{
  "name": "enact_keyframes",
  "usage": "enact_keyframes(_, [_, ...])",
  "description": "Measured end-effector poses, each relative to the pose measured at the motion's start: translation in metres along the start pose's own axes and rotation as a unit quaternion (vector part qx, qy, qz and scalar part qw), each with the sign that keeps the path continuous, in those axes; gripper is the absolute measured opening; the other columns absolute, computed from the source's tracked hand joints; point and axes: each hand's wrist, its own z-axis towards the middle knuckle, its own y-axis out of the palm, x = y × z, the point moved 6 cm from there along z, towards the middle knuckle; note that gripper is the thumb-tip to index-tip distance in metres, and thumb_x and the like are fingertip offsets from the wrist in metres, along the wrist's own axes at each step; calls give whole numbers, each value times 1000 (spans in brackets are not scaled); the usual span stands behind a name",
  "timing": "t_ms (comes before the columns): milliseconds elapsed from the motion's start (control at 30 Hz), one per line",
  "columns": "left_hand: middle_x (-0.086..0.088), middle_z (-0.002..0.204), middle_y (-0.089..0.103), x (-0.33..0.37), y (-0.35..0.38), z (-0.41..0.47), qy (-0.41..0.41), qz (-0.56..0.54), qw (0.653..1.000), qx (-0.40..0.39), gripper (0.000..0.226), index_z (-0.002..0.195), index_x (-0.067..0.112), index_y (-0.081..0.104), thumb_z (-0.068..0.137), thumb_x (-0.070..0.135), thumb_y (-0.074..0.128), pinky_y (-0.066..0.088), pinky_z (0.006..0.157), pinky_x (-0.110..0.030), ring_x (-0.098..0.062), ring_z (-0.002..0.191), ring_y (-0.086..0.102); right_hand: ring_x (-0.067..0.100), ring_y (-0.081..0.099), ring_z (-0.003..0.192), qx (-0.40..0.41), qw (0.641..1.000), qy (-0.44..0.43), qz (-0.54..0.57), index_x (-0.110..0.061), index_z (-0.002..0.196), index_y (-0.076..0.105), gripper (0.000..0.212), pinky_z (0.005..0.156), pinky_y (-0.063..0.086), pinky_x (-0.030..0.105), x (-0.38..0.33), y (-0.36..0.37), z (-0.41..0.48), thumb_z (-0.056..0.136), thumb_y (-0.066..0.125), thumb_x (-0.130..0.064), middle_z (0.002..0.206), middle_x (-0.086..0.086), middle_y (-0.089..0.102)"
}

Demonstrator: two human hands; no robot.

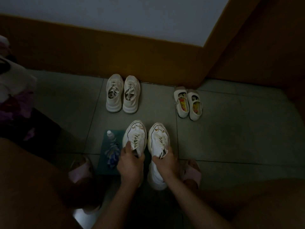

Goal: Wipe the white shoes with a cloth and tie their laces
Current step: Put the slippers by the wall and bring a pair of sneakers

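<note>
White shoes (145, 139): left hand (130, 161) and right hand (166, 161) each clasp one's collar

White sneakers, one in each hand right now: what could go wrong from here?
1. The spray bottle stands on the teal mat right beside the left hand; a sideways move could tip it.
2. Loose laces under the right hand may snag.
3. Dim light could hide leftover dirt.

Two white lace-up shoes (145, 141) side by side on floor, toes forward, laces loose
</note>
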Motion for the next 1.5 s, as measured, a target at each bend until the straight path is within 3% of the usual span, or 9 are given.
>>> enact_keyframes(433, [-14, 132, 50, -11, 0, 7, -15, -2, 999, -35, 75, 137, 18, 41, 77, 57, 63, 46, 85, -40, -33, 117, 52, 31, 42, 127, -18, 1000, -10, -13, -14, 145, 21, 95, 101, 40, 39, 7, 7, 4, 72, 74, -44, 143, 13, 36])
enact_keyframes(600, [-7, 112, 64, -21, -20, 18, -31, -59, 998, -15, 63, 116, 19, 57, 76, 68, 54, 48, 83, -38, -28, 105, 60, 31, 35, 130, 15, 998, -63, -25, -14, 141, 30, 85, 104, 37, 43, -18, -6, 13, 74, 71, -47, 140, 10, 32])
enact_keyframes(700, [-7, 102, 67, -30, -40, 27, -48, -147, 988, 23, 48, 106, 16, 62, 82, 57, 57, 48, 80, -34, -25, 96, 62, 27, 28, 134, 26, 990, -130, -39, -13, 138, 38, 68, 111, 29, 38, -50, -7, 21, 82, 67, -38, 144, 8, 33])
enact_keyframes(800, [-14, 114, 65, -53, -49, 43, -87, -218, 971, 40, 40, 119, 5, 59, 87, 30, 63, 42, 84, -28, -27, 105, 61, 24, 30, 134, -32, 980, -185, -59, -13, 135, 45, 57, 109, 26, 32, -83, 13, 32, 85, 65, -31, 143, 7, 39])
enact_keyframes(900, [-17, 108, 66, -84, -40, 61, -124, -231, 965, 8, 36, 114, 2, 61, 81, 15, 69, 45, 79, -29, -29, 99, 63, 24, 31, 133, -123, 959, -245, -79, -14, 133, 48, 54, 107, 26, 30, -112, 46, 36, 84, 67, -22, 141, 6, 42])
enact_keyframes(1033, [-15, 104, 68, -112, -16, 74, -137, -185, 973, -28, 34, 106, 5, 65, 77, 20, 74, 52, 84, -40, -30, 96, 65, 24, 30, 138, -229, 920, -299, -113, -10, 137, 45, 63, 113, 23, 31, -141, 94, 37, 80, 72, -19, 148, 10, 38])
enact_keyframes(1200, [-16, 92, 70, -116, -1, 80, -113, -210, 969, -59, 16, 92, 7, 66, 79, 14, 73, 53, 75, -37, -27, 83, 66, 22, 37, 135, -314, 914, -243, -82, -7, 137, 45, 67, 107, 29, 25, -147, 135, 50, 77, 74, -9, 145, 11, 41])
enact_keyframes(1400, [-11, 96, 70, -123, 16, 83, -123, -204, 968, -77, 34, 103, 4, 66, 74, 20, 77, 52, 77, -34, -22, 85, 65, 26, 51, 123, -316, 917, -226, -94, -4, 124, 59, 51, 104, 41, 37, -136, 165, 72, 75, 74, -7, 131, 14, 57])
enact_keyframes(1500, [-12, 91, 69, -120, 15, 81, -146, -208, 965, -72, 30, 99, 0, 65, 77, 19, 74, 46, 68, -29, -24, 83, 65, 24, 58, 112, -310, 914, -253, -68, -1, 115, 65, 33, 92, 45, 33, -139, 165, 68, 83, 67, -8, 117, 16, 65])
